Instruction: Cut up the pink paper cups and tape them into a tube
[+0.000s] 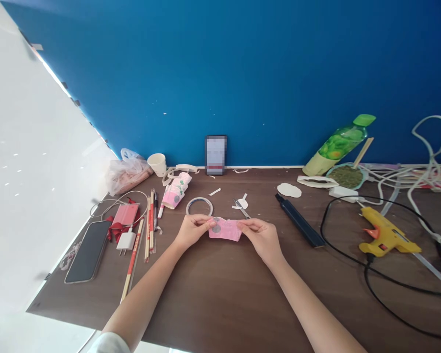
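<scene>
A small pink printed piece of paper [226,230], possibly cut from a paper cup, is stretched between my two hands above the table. My left hand [195,229] pinches its left end between thumb and fingers. At the other end, my right hand [261,239] grips it the same way. Just beyond lie a roll of clear tape [199,200] and scissors [241,208] beside white paper scraps [242,201]. Farther left, a cut pink patterned paper cup [177,190] rests on its side.
At right are a yellow glue gun [387,234] with a looping black cable, a dark blue long case [300,220], a bottle [338,144] and a bowl [347,175]. Chopsticks [149,225], a phone [88,251] and a charger [126,241] lie left. Another phone [215,155] leans against the blue wall.
</scene>
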Motion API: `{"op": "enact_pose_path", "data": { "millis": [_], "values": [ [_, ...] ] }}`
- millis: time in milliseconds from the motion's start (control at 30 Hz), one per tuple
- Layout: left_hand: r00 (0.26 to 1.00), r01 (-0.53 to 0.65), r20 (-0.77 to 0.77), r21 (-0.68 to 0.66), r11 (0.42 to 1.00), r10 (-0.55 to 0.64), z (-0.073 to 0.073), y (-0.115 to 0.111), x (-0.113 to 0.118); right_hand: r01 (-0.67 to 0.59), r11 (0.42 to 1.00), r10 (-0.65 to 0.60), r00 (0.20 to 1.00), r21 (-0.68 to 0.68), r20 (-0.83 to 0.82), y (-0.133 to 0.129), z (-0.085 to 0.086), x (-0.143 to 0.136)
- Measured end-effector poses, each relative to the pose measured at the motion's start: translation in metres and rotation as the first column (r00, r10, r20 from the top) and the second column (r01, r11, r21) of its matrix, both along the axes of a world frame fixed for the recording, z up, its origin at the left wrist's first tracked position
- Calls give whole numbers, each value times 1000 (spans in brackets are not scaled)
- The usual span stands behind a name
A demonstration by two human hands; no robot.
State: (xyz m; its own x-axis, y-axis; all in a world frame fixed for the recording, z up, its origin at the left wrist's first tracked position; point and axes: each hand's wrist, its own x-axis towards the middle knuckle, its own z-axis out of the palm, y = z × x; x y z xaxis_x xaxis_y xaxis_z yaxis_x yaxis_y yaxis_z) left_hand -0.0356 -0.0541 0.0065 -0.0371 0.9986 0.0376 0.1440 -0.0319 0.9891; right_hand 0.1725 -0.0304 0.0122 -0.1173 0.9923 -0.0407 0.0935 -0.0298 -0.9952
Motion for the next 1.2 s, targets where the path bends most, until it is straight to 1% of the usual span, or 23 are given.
{"op": "enact_pose_path", "data": {
  "millis": [33,100,133,200,267,300,367,467,533,600,667,733,767,800,833,900,967,1033,1100,1200],
  "values": [
    [999,-12,-48,53,999,14,0,0,-2,22,1000,-22,1000,13,9,1,0,1],
    [972,-25,-225,201,979,71,1,0,-7,83,995,-84,996,46,18,2,-1,4],
    [930,-7,-351,281,960,109,0,0,-10,113,992,-115,993,61,21,4,-3,5],
    [800,56,-569,386,921,190,-2,1,-17,166,982,-171,985,91,40,6,-7,9],
    [682,107,-692,414,904,237,-7,3,-21,201,969,-214,973,141,83,8,-10,11],
    [644,130,-726,413,901,240,-10,4,-22,212,962,-232,966,173,110,9,-12,12],
    [610,173,-759,409,896,229,-15,6,-23,227,946,-267,951,230,157,10,-13,14],
    [630,196,-744,432,880,225,-18,8,-22,257,933,-312,927,253,207,12,-14,16],
    [660,175,-711,460,871,243,-16,7,-20,282,922,-346,907,264,241,15,-15,19],
    [688,166,-684,472,866,241,-13,5,-18,283,901,-381,879,329,286,18,-17,21],
    [705,197,-678,468,861,207,-8,2,-15,254,851,-432,836,460,338,20,-18,23],
    [704,254,-692,456,853,160,-2,-1,-11,194,771,-483,799,606,359,19,-17,21],
    [697,281,-702,454,846,146,0,-2,-8,153,734,-485,800,661,353,17,-15,19],
    [690,305,-711,455,837,136,2,-4,-6,109,705,-463,819,700,339,14,-13,16],
    [686,324,-716,463,825,132,4,-5,-3,56,686,-412,852,725,323,10,-10,11],
    [693,353,-709,490,797,129,6,-8,3,-45,663,-270,916,747,296,1,-6,1],
    [719,364,-685,518,774,121,5,-11,8,-120,657,-154,945,744,288,-7,-3,-10],
    [740,361,-665,517,776,98,3,-13,12,-140,674,-88,960,725,267,-13,-1,-18],
    [742,352,-667,471,809,65,0,-14,15,-130,710,-48,972,692,232,-17,-2,-22],
    [714,342,-700,363,867,11,-4,-16,19,-103,767,-17,983,633,181,-20,-7,-23]
  ]
}}
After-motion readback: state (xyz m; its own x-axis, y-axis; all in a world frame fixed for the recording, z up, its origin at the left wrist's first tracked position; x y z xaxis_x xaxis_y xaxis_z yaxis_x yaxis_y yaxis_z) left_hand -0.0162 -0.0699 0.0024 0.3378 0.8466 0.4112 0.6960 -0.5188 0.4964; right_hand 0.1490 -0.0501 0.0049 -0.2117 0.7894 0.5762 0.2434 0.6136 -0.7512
